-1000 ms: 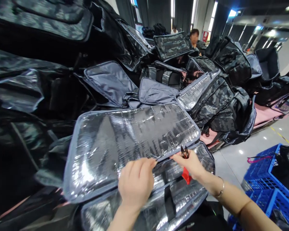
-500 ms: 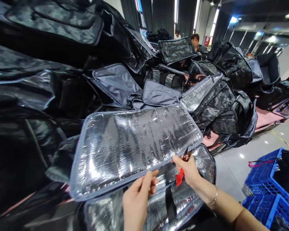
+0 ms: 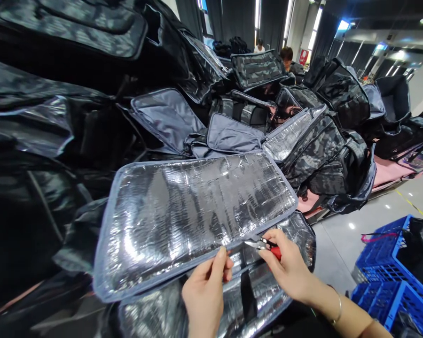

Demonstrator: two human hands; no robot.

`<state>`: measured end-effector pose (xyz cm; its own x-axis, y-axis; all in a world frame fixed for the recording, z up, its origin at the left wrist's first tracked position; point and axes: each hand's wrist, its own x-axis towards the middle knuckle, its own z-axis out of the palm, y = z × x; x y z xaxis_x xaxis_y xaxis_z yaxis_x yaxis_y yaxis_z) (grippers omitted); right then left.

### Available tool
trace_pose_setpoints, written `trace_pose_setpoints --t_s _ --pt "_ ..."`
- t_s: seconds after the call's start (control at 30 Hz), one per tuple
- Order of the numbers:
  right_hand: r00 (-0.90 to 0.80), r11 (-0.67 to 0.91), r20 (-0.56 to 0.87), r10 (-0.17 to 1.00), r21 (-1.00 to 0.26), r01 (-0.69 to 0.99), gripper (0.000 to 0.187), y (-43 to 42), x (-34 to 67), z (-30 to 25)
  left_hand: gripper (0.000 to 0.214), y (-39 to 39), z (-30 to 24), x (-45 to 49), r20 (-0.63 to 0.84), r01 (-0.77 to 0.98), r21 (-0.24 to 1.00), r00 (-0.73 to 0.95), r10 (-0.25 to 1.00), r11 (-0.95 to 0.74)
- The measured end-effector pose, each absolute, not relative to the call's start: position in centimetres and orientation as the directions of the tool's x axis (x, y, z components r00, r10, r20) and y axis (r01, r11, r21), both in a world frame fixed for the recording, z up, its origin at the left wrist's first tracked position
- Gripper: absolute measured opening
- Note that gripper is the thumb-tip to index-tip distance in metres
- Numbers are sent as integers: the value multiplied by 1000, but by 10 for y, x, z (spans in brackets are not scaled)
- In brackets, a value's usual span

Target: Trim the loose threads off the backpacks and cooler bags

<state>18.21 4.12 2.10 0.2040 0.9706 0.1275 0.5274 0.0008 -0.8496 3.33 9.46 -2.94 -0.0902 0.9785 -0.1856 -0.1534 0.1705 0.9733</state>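
Note:
A silver foil-lined lid (image 3: 183,216) with grey binding lies open over a cooler bag (image 3: 232,300) in front of me. My left hand (image 3: 206,291) pinches the lid's near edge between thumb and fingers. My right hand (image 3: 287,267) is closed on small red-handled snips (image 3: 264,245). Their blades point left at the lid's grey edge, close to my left fingertips.
Piles of black camouflage cooler bags (image 3: 320,141) fill the left side and the back. Blue plastic crates (image 3: 391,263) stand on the grey floor at lower right. A person (image 3: 287,56) sits far behind the bags.
My right hand has turned the snips from upright to pointing left along the lid's edge. My left hand stays pinched on the edge, slightly shifted right.

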Motion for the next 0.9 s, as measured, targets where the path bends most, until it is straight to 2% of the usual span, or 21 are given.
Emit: trace_pose_setpoints --t_s 0.13,0.33,0.47,0.67,0.8,0.9 --pt "168 61 250 954 -708 704 13 40 180 21 34 91 -40 33 -117 -34 993 -113 987 114" --pt "87 121 306 948 -600 790 16 42 177 24 31 88 -51 31 -121 -53 992 -125 985 116" --pt "108 105 303 947 -609 786 15 40 179 25 31 87 -53 31 -134 -55 990 -149 980 127" --pt "303 -22 287 909 -691 722 14 34 186 9 32 86 -54 31 -121 -54 992 -159 980 114" --pt "310 29 364 879 -688 725 16 31 183 -5 32 86 -53 32 -130 -76 990 -168 977 119" --pt "257 96 448 856 -628 773 15 31 181 -10 33 86 -52 33 -149 -99 986 -174 974 133"
